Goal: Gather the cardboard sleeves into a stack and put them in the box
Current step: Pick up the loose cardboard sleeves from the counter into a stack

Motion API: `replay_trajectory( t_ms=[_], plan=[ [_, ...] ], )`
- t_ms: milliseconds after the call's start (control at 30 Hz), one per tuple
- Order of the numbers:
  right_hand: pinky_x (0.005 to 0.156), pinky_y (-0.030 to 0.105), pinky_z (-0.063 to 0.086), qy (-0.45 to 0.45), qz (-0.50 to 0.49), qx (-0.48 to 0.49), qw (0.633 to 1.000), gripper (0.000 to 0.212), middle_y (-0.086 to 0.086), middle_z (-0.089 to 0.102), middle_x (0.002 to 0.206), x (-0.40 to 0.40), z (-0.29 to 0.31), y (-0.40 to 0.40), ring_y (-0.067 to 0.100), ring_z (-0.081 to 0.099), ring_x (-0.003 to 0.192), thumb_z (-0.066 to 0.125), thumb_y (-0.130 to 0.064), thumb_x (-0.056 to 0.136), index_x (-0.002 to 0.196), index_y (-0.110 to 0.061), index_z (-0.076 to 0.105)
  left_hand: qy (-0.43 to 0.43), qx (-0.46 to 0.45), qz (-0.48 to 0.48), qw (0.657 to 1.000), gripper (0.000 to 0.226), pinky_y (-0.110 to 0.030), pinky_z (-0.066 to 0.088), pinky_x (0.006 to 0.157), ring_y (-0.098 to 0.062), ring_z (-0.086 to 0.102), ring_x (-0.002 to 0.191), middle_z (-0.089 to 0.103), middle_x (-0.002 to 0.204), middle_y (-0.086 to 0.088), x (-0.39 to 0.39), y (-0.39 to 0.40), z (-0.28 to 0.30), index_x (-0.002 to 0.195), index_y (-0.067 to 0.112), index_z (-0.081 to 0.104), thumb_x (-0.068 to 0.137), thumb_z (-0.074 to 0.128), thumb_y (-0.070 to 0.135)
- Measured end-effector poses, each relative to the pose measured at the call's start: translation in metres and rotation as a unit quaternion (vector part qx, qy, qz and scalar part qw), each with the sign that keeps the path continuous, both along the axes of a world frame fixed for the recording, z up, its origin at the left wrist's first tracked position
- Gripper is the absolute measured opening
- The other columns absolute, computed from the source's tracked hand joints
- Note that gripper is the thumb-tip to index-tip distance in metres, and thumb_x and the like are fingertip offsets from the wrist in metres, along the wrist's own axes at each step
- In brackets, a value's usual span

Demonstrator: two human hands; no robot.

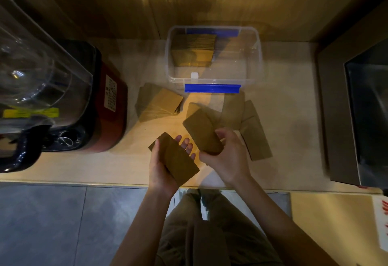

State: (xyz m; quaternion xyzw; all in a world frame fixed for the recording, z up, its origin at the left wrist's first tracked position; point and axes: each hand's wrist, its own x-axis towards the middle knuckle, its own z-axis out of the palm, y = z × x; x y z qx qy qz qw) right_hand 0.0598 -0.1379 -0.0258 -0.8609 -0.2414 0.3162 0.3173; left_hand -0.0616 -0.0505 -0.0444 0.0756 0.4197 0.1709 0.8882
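My left hand (162, 168) grips a small stack of brown cardboard sleeves (176, 158) above the counter's front edge. My right hand (225, 156) holds another sleeve (202, 134), tilted, just right of the first. Several loose sleeves (249, 127) lie flat on the counter to the right. A fanned pile of sleeves (159, 103) rests to the left. A clear plastic box (213, 79) with blue clips stands at the back, a stack of sleeves (193, 50) inside its left half.
A blender with a red base (109, 106) and clear jug (31, 60) fills the left of the counter. A dark appliance (361, 110) stands on the right. A wooden wall rises behind the box. The counter's front edge (84, 182) runs below my hands.
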Motion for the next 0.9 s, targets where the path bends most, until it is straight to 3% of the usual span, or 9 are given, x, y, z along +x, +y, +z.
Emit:
replay_trajectory(
  t_ms=[133, 233, 433, 533, 700, 800, 900],
  plan=[
    [0.094, 0.039, 0.045, 0.004, 0.040, 0.027, 0.999, 0.057, -0.012, 0.044, 0.104, -0.010, 0.026, 0.003, 0.009, 0.044, 0.098, 0.076, -0.038, 0.064, 0.111, -0.026, 0.046, 0.013, 0.040, -0.028, 0.999, 0.064, -0.041, 0.050, 0.084, -0.024, 0.067, 0.091, 0.072, 0.094, -0.006, 0.006, -0.002, 0.005, 0.107, 0.020, 0.063, 0.066, 0.048, 0.066],
    [0.092, 0.038, 0.043, -0.042, 0.068, 0.036, 0.996, 0.055, -0.002, 0.055, 0.109, -0.020, 0.027, 0.002, 0.014, 0.049, 0.098, 0.066, -0.048, 0.062, 0.107, -0.022, 0.049, -0.016, 0.032, -0.031, 0.999, 0.077, -0.037, 0.054, 0.077, -0.024, 0.067, 0.095, 0.072, 0.100, -0.008, 0.011, -0.003, 0.007, 0.118, 0.017, 0.058, 0.064, 0.046, 0.070],
    [0.091, 0.041, 0.041, -0.094, 0.081, 0.008, 0.992, 0.060, 0.001, 0.062, 0.107, -0.027, 0.017, 0.001, 0.023, 0.057, 0.097, 0.047, -0.058, 0.059, 0.104, -0.020, 0.056, -0.076, 0.018, -0.045, 0.996, 0.088, -0.037, 0.045, 0.099, -0.022, 0.059, 0.110, 0.064, 0.116, -0.009, 0.023, -0.001, 0.002, 0.122, 0.013, 0.053, 0.055, 0.066, 0.068],
    [0.092, 0.040, 0.040, -0.091, 0.105, -0.017, 0.990, 0.063, 0.002, 0.061, 0.110, -0.026, 0.014, -0.002, 0.023, 0.055, 0.099, 0.045, -0.062, 0.062, 0.108, -0.020, 0.056, -0.063, 0.022, -0.058, 0.996, 0.078, -0.036, 0.048, 0.094, -0.020, 0.062, 0.102, 0.065, 0.109, -0.008, 0.028, -0.002, -0.003, 0.117, 0.014, 0.054, 0.057, 0.070, 0.060],
    [0.096, 0.033, 0.039, -0.046, 0.129, -0.017, 0.991, 0.057, 0.001, 0.055, 0.119, -0.019, 0.007, -0.013, 0.018, 0.048, 0.109, 0.059, -0.056, 0.073, 0.118, -0.021, 0.049, -0.048, 0.021, -0.083, 0.995, 0.036, -0.031, 0.054, 0.083, -0.015, 0.064, 0.089, 0.066, 0.093, -0.003, 0.036, -0.007, -0.005, 0.101, 0.018, 0.061, 0.075, 0.059, 0.043],
    [0.091, 0.033, 0.045, -0.041, 0.101, 0.003, 0.994, 0.061, 0.002, 0.056, 0.115, -0.013, 0.005, -0.020, 0.017, 0.050, 0.105, 0.052, -0.061, 0.071, 0.116, -0.020, 0.051, -0.038, 0.020, -0.104, 0.994, 0.032, -0.030, 0.054, 0.081, -0.015, 0.064, 0.089, 0.067, 0.091, -0.002, 0.046, -0.010, -0.005, 0.100, 0.018, 0.061, 0.075, 0.057, 0.037],
    [0.094, 0.034, 0.044, -0.017, 0.098, 0.002, 0.995, 0.055, 0.002, 0.053, 0.121, -0.006, 0.004, -0.025, 0.015, 0.047, 0.109, 0.062, -0.052, 0.075, 0.119, -0.020, 0.051, -0.033, 0.035, -0.123, 0.991, 0.025, -0.029, 0.055, 0.075, -0.013, 0.065, 0.082, 0.068, 0.084, -0.001, 0.055, -0.013, -0.003, 0.095, 0.017, 0.061, 0.077, 0.055, 0.033]
  ],
)
